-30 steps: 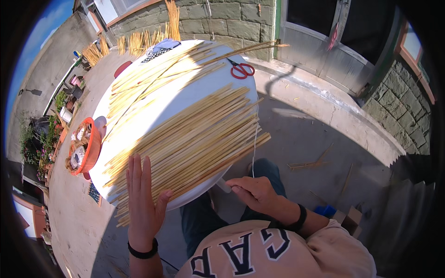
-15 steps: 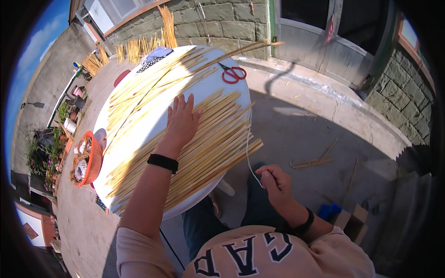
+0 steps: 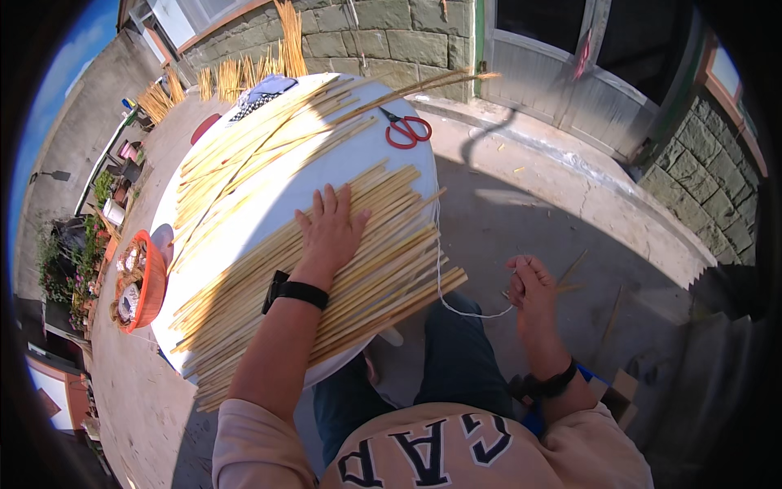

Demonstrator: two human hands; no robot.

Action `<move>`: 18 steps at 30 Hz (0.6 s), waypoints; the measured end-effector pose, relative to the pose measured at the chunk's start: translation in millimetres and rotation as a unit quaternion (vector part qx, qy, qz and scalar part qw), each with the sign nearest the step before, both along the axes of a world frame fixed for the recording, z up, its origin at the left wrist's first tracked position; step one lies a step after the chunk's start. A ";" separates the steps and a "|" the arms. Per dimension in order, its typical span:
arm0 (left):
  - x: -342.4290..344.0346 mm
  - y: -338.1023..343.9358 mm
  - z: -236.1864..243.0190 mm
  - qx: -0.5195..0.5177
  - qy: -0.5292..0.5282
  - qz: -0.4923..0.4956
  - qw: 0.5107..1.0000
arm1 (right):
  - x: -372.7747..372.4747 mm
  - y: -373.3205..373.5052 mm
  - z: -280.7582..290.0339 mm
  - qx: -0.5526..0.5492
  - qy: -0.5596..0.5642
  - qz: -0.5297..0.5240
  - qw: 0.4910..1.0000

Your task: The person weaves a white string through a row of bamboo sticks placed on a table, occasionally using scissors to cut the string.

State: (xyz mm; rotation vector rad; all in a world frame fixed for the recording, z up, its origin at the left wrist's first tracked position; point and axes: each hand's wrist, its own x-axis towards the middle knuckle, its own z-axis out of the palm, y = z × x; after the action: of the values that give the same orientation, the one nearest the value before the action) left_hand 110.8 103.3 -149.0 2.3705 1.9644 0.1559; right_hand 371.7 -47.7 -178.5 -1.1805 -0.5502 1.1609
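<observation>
My left hand (image 3: pixel 332 232) lies flat, fingers spread, on a row of pale straw-coloured stalks (image 3: pixel 269 301) set side by side across a white round table (image 3: pixel 265 183). A white cord (image 3: pixel 441 273) runs down along the stalks' right ends and sags over to my right hand (image 3: pixel 532 285). That hand is raised off the table's right side, its fingers pinched on the cord. Red-handled scissors (image 3: pixel 406 130) lie at the far right of the tabletop. A second, looser group of stalks (image 3: pixel 244 163) rests on the far left part, apart from the row under my hand.
An orange basket (image 3: pixel 150 285) with bundled items stands at the table's left edge. Folded cloth (image 3: pixel 269 91) lies at the far edge. More stalk bundles (image 3: pixel 291 41) lean on the stone wall. A cardboard box (image 3: pixel 622 389) sits on the ground at right, near scattered stalks.
My right hand has moved up and to the right, drawing the cord out into a wider sag. My left hand has slid slightly right and nearer over the stalks.
</observation>
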 end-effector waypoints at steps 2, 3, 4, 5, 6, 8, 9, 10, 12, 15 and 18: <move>-0.3 -0.6 -1.7 0.019 0.016 0.003 1.000 | 7.3 7.5 2.6 -0.004 0.033 -0.010 0.999; -0.4 -0.3 -1.8 0.016 0.015 0.002 1.000 | 11.8 10.9 5.0 0.015 0.021 -0.020 0.999; -0.6 0.3 -2.0 0.019 0.015 0.005 1.000 | 16.0 14.2 7.7 0.033 0.009 -0.029 0.999; -0.7 0.5 -2.2 0.022 0.015 0.008 1.000 | 20.4 17.2 12.4 0.031 0.007 -0.030 0.999; -0.7 -0.1 -2.3 0.020 0.013 0.007 1.000 | 24.4 19.7 19.2 0.041 -0.015 -0.036 0.998; -1.2 -1.5 -0.4 0.022 0.010 0.009 1.000 | 27.3 27.0 32.4 0.053 -0.038 -0.038 0.997; -1.8 -2.3 0.4 0.022 0.008 0.011 1.000 | 25.0 31.1 38.8 0.045 -0.081 0.005 0.996; -1.5 -2.2 -0.1 0.017 0.004 0.012 1.000 | 22.3 36.3 42.6 0.037 -0.125 0.047 0.990; 0.2 -2.5 2.3 0.016 -0.002 0.011 1.000 | 11.8 53.2 36.4 0.046 -0.174 0.094 0.979; -0.9 -2.6 0.5 0.015 -0.004 0.017 1.000 | -10.0 79.3 32.8 -0.002 -0.194 0.200 0.960; 1.0 -1.8 -1.0 0.018 0.002 0.017 1.000 | -12.2 102.6 23.2 -0.088 -0.080 0.313 0.942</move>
State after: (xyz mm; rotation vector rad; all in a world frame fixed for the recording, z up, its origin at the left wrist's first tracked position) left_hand 111.9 101.5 -150.0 2.3624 2.0204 0.1911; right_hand 359.5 54.8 -155.3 -1.3006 -1.0111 1.6865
